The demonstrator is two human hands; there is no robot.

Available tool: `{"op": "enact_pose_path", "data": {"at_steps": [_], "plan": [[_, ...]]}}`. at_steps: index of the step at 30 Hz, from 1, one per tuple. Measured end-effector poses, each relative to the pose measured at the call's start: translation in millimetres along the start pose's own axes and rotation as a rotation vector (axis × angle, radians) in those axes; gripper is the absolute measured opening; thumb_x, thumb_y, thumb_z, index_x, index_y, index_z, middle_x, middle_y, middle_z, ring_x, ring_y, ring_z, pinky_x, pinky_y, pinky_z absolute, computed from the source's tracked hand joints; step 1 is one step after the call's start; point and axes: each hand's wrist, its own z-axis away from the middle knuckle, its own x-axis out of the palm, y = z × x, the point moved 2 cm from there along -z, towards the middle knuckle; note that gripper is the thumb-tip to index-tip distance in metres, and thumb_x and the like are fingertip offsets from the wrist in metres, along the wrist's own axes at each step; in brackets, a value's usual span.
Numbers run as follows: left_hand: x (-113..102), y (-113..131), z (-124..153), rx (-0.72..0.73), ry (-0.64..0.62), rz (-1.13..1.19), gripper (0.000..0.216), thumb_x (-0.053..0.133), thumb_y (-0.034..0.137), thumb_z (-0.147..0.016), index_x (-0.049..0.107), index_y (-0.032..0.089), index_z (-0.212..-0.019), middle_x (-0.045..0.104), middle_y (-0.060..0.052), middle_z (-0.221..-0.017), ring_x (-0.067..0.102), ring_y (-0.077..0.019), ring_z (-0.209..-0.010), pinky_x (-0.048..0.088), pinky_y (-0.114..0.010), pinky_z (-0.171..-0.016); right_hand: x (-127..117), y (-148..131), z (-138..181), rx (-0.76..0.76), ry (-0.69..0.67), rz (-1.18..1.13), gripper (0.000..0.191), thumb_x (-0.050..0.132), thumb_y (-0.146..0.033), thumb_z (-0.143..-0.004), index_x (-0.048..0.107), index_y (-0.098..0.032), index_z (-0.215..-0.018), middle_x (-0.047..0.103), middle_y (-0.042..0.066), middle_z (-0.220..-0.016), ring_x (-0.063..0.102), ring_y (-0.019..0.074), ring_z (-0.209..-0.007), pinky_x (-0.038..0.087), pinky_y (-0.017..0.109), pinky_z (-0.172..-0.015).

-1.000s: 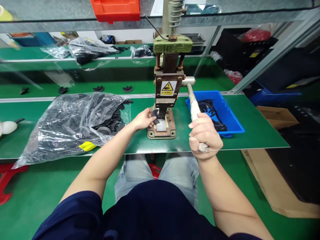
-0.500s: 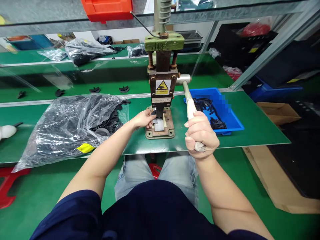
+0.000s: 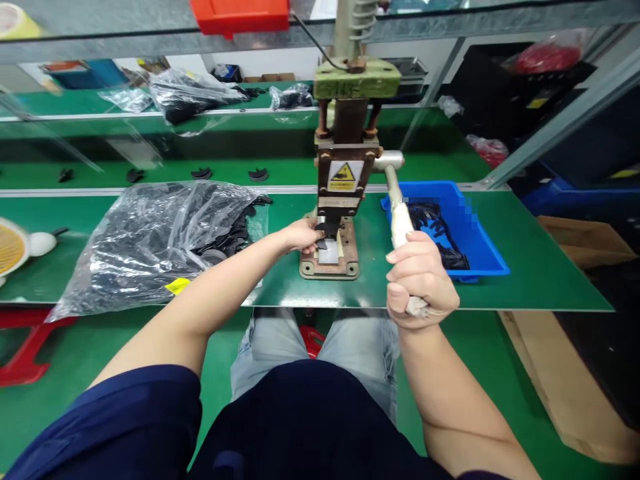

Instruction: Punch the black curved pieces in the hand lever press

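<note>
A hand-operated press (image 3: 345, 160) with a warning label stands on the green bench. My left hand (image 3: 303, 235) is at its base, fingers pinched on a small black plastic part (image 3: 321, 245) beside the ram. A pale metal plate (image 3: 329, 253) lies on the base just in front of the ram. My right hand (image 3: 423, 277) is wrapped round the press's lever (image 3: 400, 220), whose grip is covered in whitish wrapping. The lever slants down toward me from the right of the press. How the part sits under the ram is partly hidden by my fingers.
To the left lies a clear plastic bag (image 3: 150, 247) of black curved parts. A blue bin (image 3: 487, 250) with black pieces stands right of the press. Several black parts (image 3: 201, 173) sit along the back ledge. A white and yellow fan (image 3: 13, 247) is at far left.
The view has shifted, so the bench things appear farther right. My left hand still pinches the black part at the press, and my right hand still grips the lever, with little visible movement.
</note>
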Motion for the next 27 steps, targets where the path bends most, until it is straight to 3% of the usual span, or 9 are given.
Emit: {"op": "enact_pose_path", "data": {"at_steps": [4, 7, 10, 12, 14, 16, 18, 21, 27], "plan": [[14.6, -16.4, 31.9, 0.229, 0.105, 0.058, 0.02, 0.062, 0.028, -0.104, 0.063, 0.02, -0.123, 0.073, -0.004, -0.077, 0.068, -0.0165, -0.057, 0.054, -0.029, -0.054, -0.7, 7.4, 0.5, -0.015, 0.024, -0.007, 0.02, 0.076, -0.027, -0.072, 0.059, -0.028, -0.061, 0.064, -0.005, -0.059, 0.071, 0.0221, -0.066, 0.058, 0.057, -0.095], [7.0, -42.6, 69.7, 0.411, 0.176, -0.031, 0.023, 0.063, 0.029, -0.104, 0.067, 0.023, -0.125, 0.077, -0.01, -0.109, 0.073, -0.0185, -0.087, 0.062, -0.033, -0.079, 0.8, 14.5, 2.8, -0.018, 0.083, -0.023, 0.026, 0.079, -0.032, -0.071, 0.058, -0.028, -0.056, 0.064, -0.004, -0.056, 0.071, 0.0226, -0.064, 0.059, 0.056, -0.093], [-36.2, -72.1, 104.8, 0.498, 0.362, -0.411, 0.017, 0.065, 0.031, -0.101, 0.075, 0.024, -0.113, 0.076, -0.009, -0.113, 0.071, -0.0226, -0.1, 0.059, -0.04, -0.097, 3.3, 17.6, 3.9, -0.008, 0.122, -0.046, 0.031, 0.081, -0.033, -0.072, 0.058, -0.027, -0.053, 0.064, -0.003, -0.054, 0.071, 0.0223, -0.064, 0.059, 0.056, -0.093], [-77.7, -89.4, 118.1, 0.434, 0.511, -0.683, 0.021, 0.065, 0.033, -0.101, 0.077, 0.023, -0.115, 0.075, -0.011, -0.114, 0.068, -0.0278, -0.111, 0.054, -0.045, -0.105, 4.7, 17.3, 3.7, -0.007, 0.139, -0.058, 0.034, 0.082, -0.035, -0.073, 0.057, -0.026, -0.051, 0.063, -0.003, -0.052, 0.07, 0.022, -0.063, 0.059, 0.056, -0.093], [-114.5, -102.1, 121.4, 0.323, 0.57, -0.897, 0.023, 0.068, 0.038, -0.098, 0.08, 0.024, -0.112, 0.073, -0.013, -0.116, 0.065, -0.0322, -0.116, 0.051, -0.048, -0.107, 5.8, 16.3, 3.2, -0.007, 0.137, -0.043, 0.036, 0.082, -0.036, -0.073, 0.055, -0.027, -0.051, 0.062, -0.003, -0.052, 0.07, 0.0218, -0.063, 0.059, 0.055, -0.092], [-137.0, -109.9, 117.7, 0.233, 0.552, -1.045, 0.026, 0.072, 0.045, -0.095, 0.082, 0.024, -0.107, 0.071, -0.015, -0.119, 0.062, -0.0353, -0.119, 0.05, -0.049, -0.105, 6.2, 15.3, 3.0, -0.015, 0.122, -0.031, 0.036, 0.081, -0.035, -0.074, 0.054, -0.027, -0.052, 0.063, -0.003, -0.053, 0.07, 0.0218, -0.064, 0.059, 0.056, -0.092], [-144.5, -114.4, 110.5, 0.178, 0.51, -1.134, 0.033, 0.077, 0.052, -0.09, 0.083, 0.023, -0.105, 0.069, -0.016, -0.122, 0.06, -0.038, -0.121, 0.049, -0.049, -0.103, 5.5, 14.8, 3.1, -0.015, 0.115, -0.034, 0.034, 0.08, -0.034, -0.074, 0.054, -0.027, -0.053, 0.063, -0.003, -0.054, 0.07, 0.022, -0.064, 0.059, 0.057, -0.092], [-141.5, -118.0, 99.5, 0.16, 0.478, -1.164, 0.041, 0.081, 0.054, -0.085, 0.083, 0.021, -0.109, 0.068, -0.018, -0.127, 0.057, -0.0401, -0.124, 0.047, -0.049, -0.102, 3.9, 14.3, 2.6, -0.012, 0.093, -0.023, 0.033, 0.08, -0.033, -0.074, 0.055, -0.026, -0.054, 0.063, -0.003, -0.056, 0.07, 0.0221, -0.065, 0.059, 0.057, -0.093], [-136.8, -109.7, 92.7, 0.199, 0.341, -1.128, 0.031, 0.077, 0.039, -0.091, 0.08, 0.027, -0.12, 0.074, -0.012, -0.13, 0.058, -0.034, -0.121, 0.043, -0.045, -0.103, 2.5, 9.0, -1.6, -0.025, 0.046, 0.006, 0.034, 0.077, -0.035, -0.083, 0.056, -0.025, -0.057, 0.064, -0.004, -0.059, 0.072, 0.0192, -0.069, 0.06, 0.053, -0.098]]}}
